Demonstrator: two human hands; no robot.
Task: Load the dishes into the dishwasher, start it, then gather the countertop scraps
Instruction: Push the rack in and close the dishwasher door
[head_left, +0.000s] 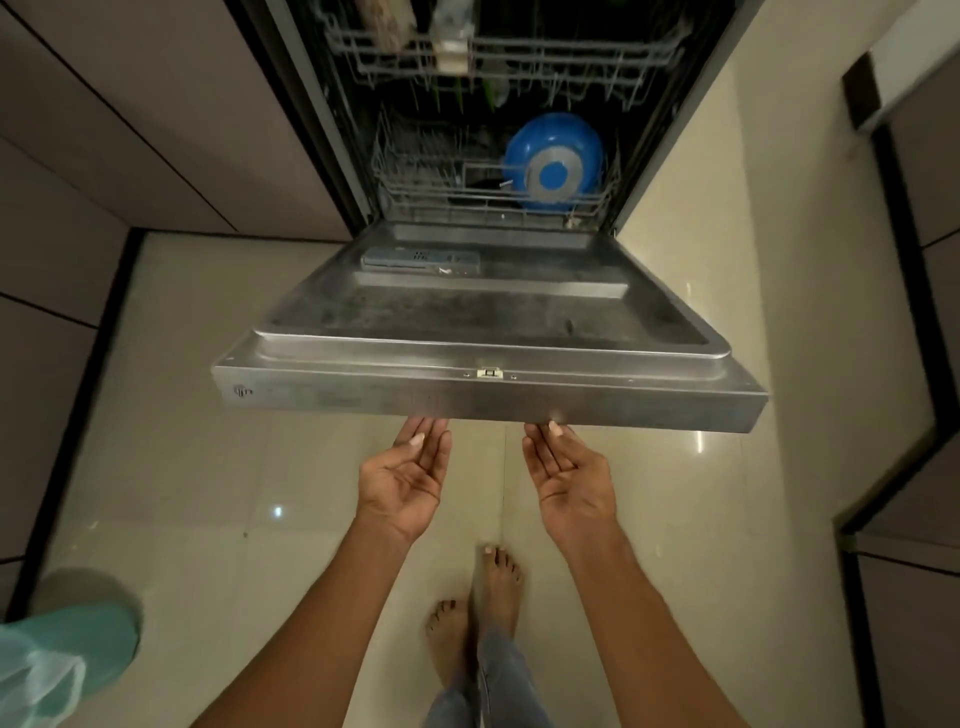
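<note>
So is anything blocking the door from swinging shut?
Nothing visible. Both racks sit inside the tub, the blue bowl stays in the lower rack, and the door panel is bare. Both palms-up hands, left and right, reach its front edge.

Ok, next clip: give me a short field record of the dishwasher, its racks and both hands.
door: dishwasher door lowered, inner side up
lower rack: lower rack holds a blue bowl on its right side
upper rack: upper rack partly in view, contents unclear
left hand: left hand palm up, fingertips at the door's front edge
right hand: right hand palm up, fingertips at the same edge
floor: pale tiles, bare feet below
</note>
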